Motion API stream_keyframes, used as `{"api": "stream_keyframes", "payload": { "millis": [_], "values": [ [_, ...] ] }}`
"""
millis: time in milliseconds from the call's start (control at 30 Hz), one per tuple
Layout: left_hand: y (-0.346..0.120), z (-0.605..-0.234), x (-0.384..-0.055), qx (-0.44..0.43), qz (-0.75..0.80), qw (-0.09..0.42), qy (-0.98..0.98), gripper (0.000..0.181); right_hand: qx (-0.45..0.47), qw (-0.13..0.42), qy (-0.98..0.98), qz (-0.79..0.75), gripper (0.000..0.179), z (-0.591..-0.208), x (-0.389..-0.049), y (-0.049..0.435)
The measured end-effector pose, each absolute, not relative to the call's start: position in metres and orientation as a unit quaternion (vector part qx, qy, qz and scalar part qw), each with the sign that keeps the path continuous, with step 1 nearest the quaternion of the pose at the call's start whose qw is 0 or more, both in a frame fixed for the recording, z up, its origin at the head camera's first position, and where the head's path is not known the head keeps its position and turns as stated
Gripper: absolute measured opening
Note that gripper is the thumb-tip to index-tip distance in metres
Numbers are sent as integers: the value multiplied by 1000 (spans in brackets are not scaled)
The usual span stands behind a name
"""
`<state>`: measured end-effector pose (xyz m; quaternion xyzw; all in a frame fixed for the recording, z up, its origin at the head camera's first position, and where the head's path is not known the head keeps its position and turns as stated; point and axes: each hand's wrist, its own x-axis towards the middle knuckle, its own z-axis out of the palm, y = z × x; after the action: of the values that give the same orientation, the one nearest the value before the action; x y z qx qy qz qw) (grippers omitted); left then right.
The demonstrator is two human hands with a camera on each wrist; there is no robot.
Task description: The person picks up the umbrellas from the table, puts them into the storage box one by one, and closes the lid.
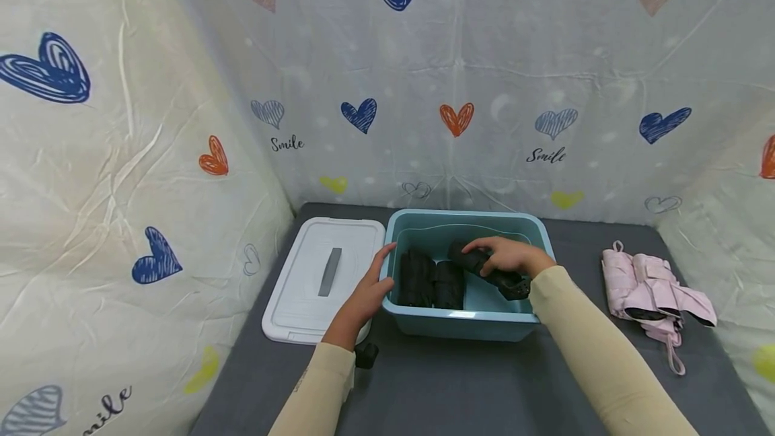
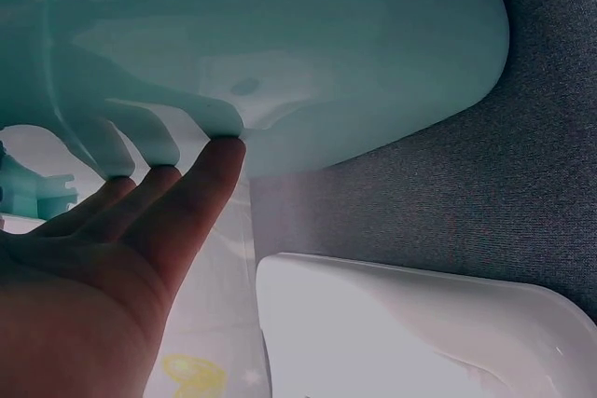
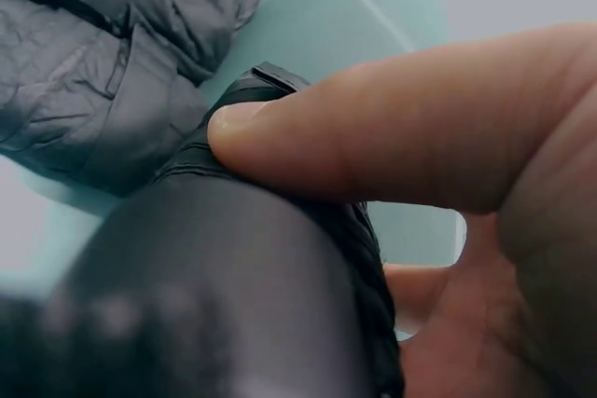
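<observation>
A light blue plastic bin stands on the dark grey tabletop. Two folded black umbrellas lie side by side in its left part. Above the bin's floor, my right hand grips another folded black umbrella between thumb and fingers; in the right wrist view its dark, rounded body fills the lower left. My left hand is at the bin's left side, straight fingers touching the outer wall.
Left of the bin lies a white lid with a grey handle. Folded pink umbrellas with wrist loops rest on the table's right side. A heart-patterned cloth hangs behind the table and along both sides.
</observation>
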<state>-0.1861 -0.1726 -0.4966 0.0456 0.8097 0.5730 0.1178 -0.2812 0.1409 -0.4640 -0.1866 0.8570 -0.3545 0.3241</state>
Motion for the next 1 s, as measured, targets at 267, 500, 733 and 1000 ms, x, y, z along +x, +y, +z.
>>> {"api": "stream_keyframes", "payload": {
  "millis": [267,500,733,1000],
  "values": [
    [-169,-471,-175,53,571,126,809,71,-162,346,854,-355,62,-471,-284,138],
    [-173,-499,-187,50,572,114,810,72,-153,356,855,-343,61,-474,-285,134],
    [-171,-502,-187,49,575,99,810,71,-111,381,855,-334,53,-473,-279,133],
    [-170,-495,-184,40,580,99,807,72,-112,364,829,-410,46,-460,-275,132]
  ]
}}
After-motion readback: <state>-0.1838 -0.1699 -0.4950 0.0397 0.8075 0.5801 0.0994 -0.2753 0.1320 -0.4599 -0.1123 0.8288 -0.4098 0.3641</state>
